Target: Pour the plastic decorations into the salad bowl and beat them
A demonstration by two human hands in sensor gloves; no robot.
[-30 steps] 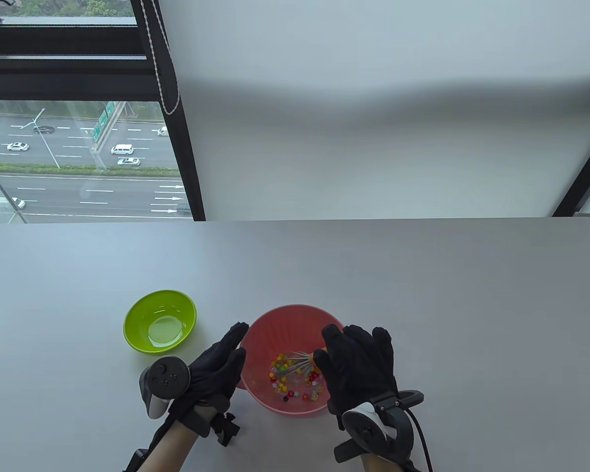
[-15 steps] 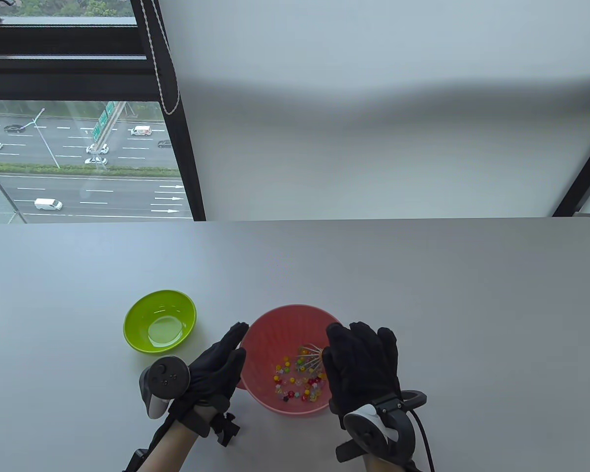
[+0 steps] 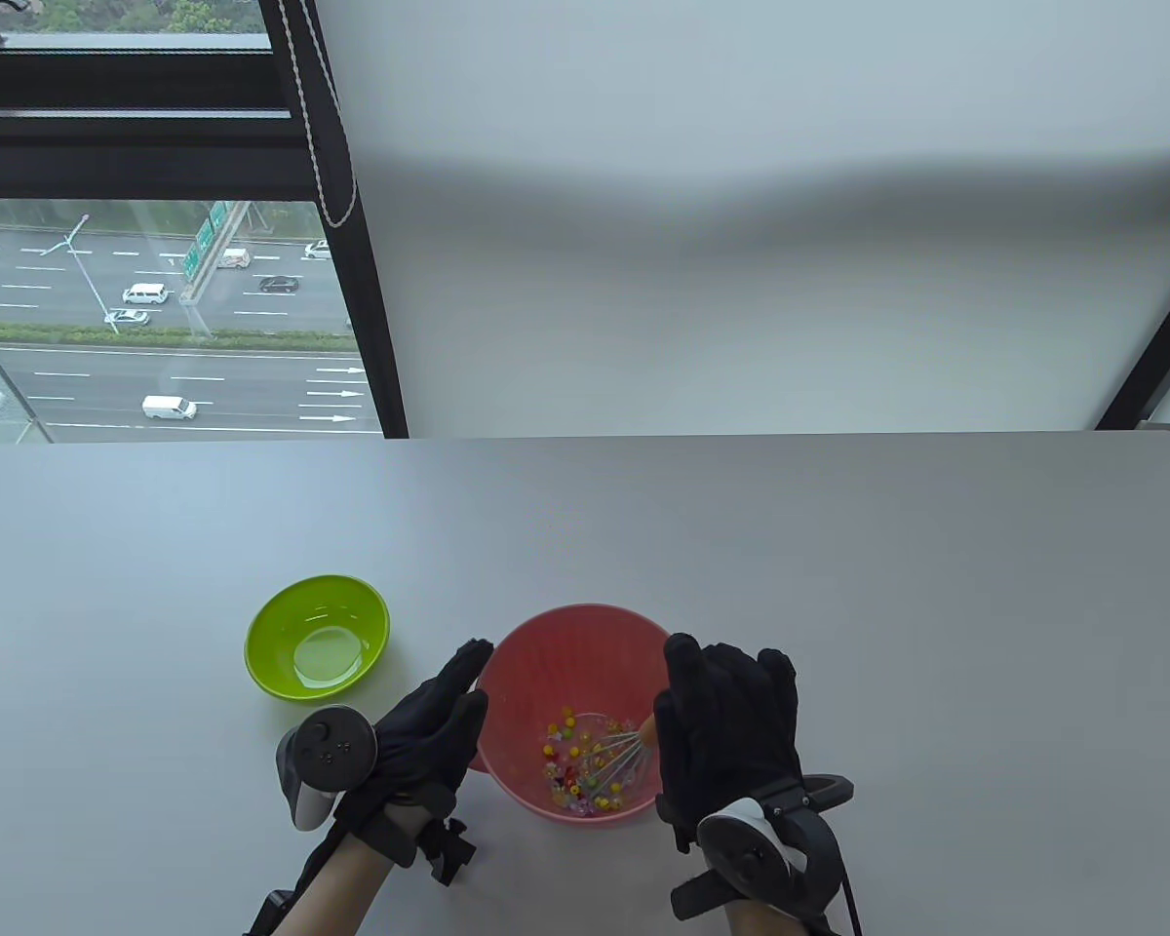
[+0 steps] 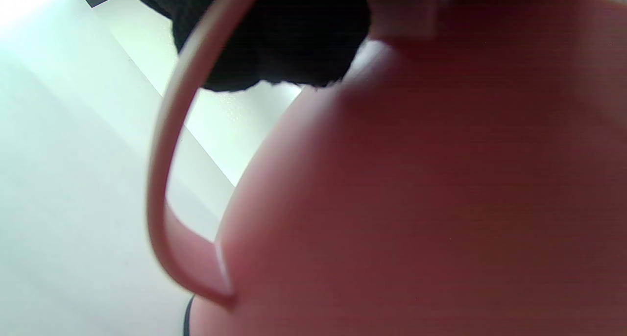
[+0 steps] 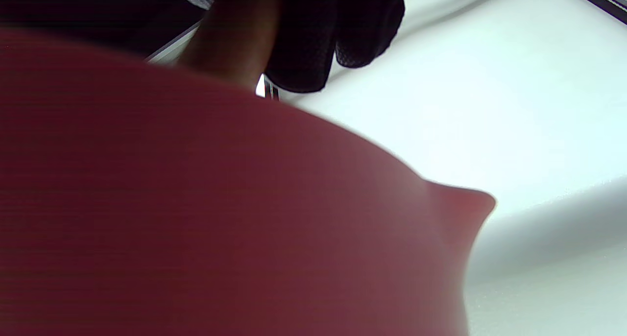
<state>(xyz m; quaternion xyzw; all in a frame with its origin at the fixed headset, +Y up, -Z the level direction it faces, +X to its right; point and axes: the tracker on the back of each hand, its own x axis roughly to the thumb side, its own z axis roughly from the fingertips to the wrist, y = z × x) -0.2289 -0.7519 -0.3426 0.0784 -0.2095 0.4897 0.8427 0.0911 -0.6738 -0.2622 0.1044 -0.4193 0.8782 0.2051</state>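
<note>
The grey table [image 3: 838, 585] carries everything. Between the two hands stands the pink salad bowl [image 3: 565, 643], the larger of the two containers. On its floor lie the plastic decorations [image 3: 575, 765], small beads in yellow, red, green and clear, gathered toward the near side of the bowl, close to the right hand. Among them sits the wire head of a whisk [image 3: 616, 756], its loops touching the beads and its orange handle running up under the right hand's fingers.

The right hand [image 3: 731, 726], in a black glove, hangs over the bowl's right rim and clasps the whisk handle, fingers curled round it; the right wrist view shows the orange handle gripped between the gloved fingers above the bowl's blurred pink wall. The left hand [image 3: 434, 726] lies flat against the bowl's left outer wall, fingers straight and together, pressing on it without curling round it. In the left wrist view the pink wall and its thin rim fill the picture, with a black fingertip near the rim.

Just beyond the left hand, apart from the pink bowl, stands a smaller green bowl [image 3: 317, 636]. Its inside shows only a pale glossy patch at the bottom; I cannot tell whether that is liquid or a reflection.
</note>
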